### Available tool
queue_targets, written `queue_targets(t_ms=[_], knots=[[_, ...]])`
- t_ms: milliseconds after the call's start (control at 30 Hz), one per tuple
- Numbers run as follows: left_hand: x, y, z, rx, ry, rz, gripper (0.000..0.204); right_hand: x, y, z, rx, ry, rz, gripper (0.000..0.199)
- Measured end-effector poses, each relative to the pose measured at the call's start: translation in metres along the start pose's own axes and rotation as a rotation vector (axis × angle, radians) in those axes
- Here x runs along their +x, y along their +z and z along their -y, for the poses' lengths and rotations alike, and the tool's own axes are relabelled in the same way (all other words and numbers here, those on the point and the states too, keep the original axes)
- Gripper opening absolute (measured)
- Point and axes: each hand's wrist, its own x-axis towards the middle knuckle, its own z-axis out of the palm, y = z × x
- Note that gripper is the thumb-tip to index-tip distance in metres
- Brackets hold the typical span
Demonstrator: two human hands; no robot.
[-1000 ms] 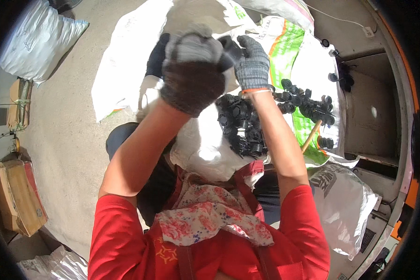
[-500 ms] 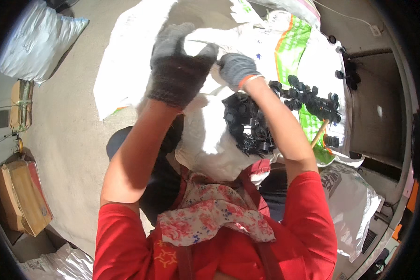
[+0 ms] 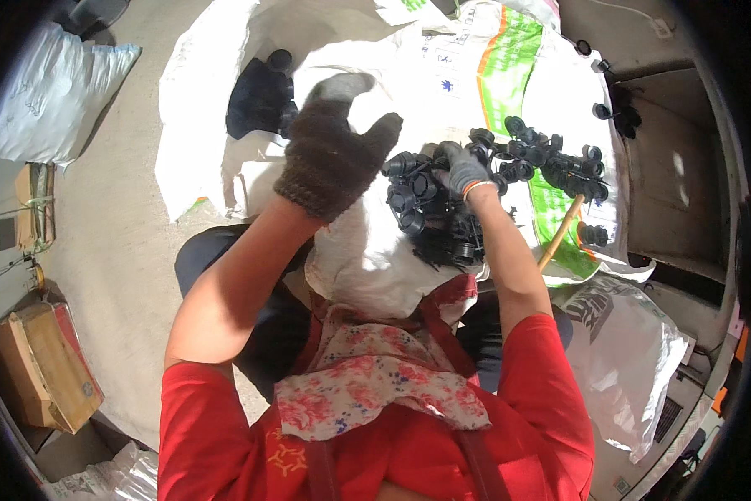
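Your left hand [image 3: 332, 154] is over the white sack [image 3: 196, 100], with its thumb spread apart from the fingers. Your right hand [image 3: 465, 173] is at the black parts [image 3: 410, 196], which lie in a pile before you; whether its fingers pinch one, I cannot tell.

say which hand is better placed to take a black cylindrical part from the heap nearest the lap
Probably the right hand: it is at that heap of black cylindrical parts; the left hand is open, clear of it, over the white sack.
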Motion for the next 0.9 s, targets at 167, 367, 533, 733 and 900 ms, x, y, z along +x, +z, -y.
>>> queue_targets(t_ms=[167,367,533,733,900], knots=[[-0.007,0.02,-0.01,-0.151,-0.222,0.199,0.042,-0.016,-0.018,-0.011,0.191,0.048,0.183,0.039],[-0.02,0.051,-0.012,-0.151,0.134,0.175,0.049,-0.062,-0.103,-0.033,0.8,0.015,0.007,0.035],[-0.019,0.056,-0.029,-0.386,-0.312,0.581,0.034,-0.098,-0.153,0.016,1.127,-0.051,0.125,0.039],[-0.021,0.057,-0.041,-0.318,-0.214,0.747,0.023,-0.108,-0.14,0.039,0.607,-0.318,-0.182,0.066],[-0.029,0.058,-0.033,-0.964,-0.137,0.473,0.034,-0.104,-0.151,0.039,0.192,-0.481,-0.307,0.046]])
